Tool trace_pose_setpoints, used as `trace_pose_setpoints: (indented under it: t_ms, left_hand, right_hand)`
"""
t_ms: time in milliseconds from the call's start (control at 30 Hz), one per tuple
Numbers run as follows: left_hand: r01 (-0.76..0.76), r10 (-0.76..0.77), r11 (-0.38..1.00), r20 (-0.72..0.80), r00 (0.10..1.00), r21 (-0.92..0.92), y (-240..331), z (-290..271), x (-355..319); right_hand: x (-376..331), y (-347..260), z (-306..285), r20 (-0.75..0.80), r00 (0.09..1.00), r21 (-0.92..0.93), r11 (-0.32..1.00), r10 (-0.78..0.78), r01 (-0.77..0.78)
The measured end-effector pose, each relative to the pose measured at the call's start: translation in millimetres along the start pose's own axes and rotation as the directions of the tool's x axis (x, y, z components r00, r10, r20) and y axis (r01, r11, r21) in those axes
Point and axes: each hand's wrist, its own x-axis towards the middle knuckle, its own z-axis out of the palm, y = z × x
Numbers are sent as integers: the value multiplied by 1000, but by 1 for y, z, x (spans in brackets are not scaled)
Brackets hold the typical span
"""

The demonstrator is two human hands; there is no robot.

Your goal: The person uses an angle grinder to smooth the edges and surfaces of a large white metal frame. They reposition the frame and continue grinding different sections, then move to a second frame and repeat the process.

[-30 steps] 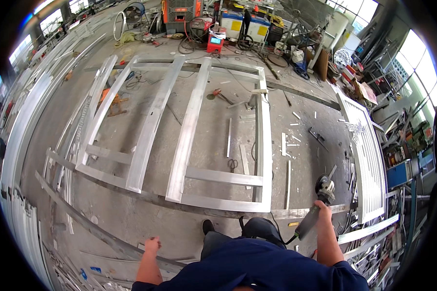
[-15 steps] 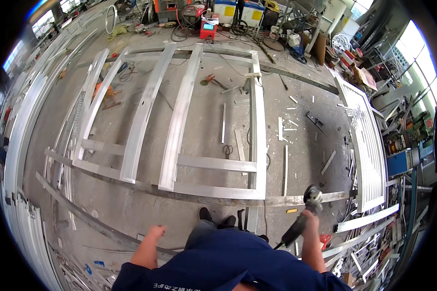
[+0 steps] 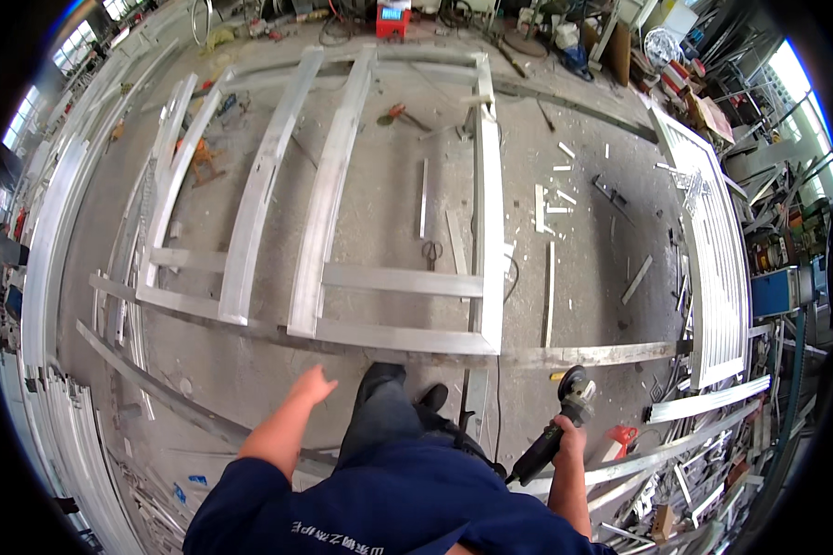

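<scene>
My right hand [image 3: 569,437] is wrapped round the body of a black and grey angle grinder [image 3: 539,455], low on the right. Its round disc end points away from me, just short of a long metal support beam [image 3: 602,355]. My left hand [image 3: 315,385] hangs over the floor on the near side of that beam, with nothing in it and its fingers loosely apart. Ahead of both hands lie silver metal frames of square tube: a nearer one [image 3: 398,337] in the middle and another [image 3: 185,302] to its left, resting across the beams.
Scissors [image 3: 431,252], a hammer-like tool [image 3: 400,115] and metal offcuts [image 3: 540,208] lie on the floor. A slatted white panel [image 3: 713,268] stands at the right. Long profiles [image 3: 60,250] are stacked at the left. A dark cable [image 3: 500,407] trails beside my legs.
My body has stepped forward, one leg ahead. The grinder has moved left and slightly down with my right hand. My left hand has swung forward.
</scene>
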Motion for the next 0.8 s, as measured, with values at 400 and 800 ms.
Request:
trace_pose_setpoints:
  t_ms: [400,800]
  left_hand:
    - [-405,496,784,-83,864,470,104,96,151]
    - [-358,513,729,-120,850,584,114,135,191]
  right_hand:
    - [-26,-37,-4,-179,977,-112,984,114,-136]
    - [-23,-30,28,-111,985,-285,945,135,-162]
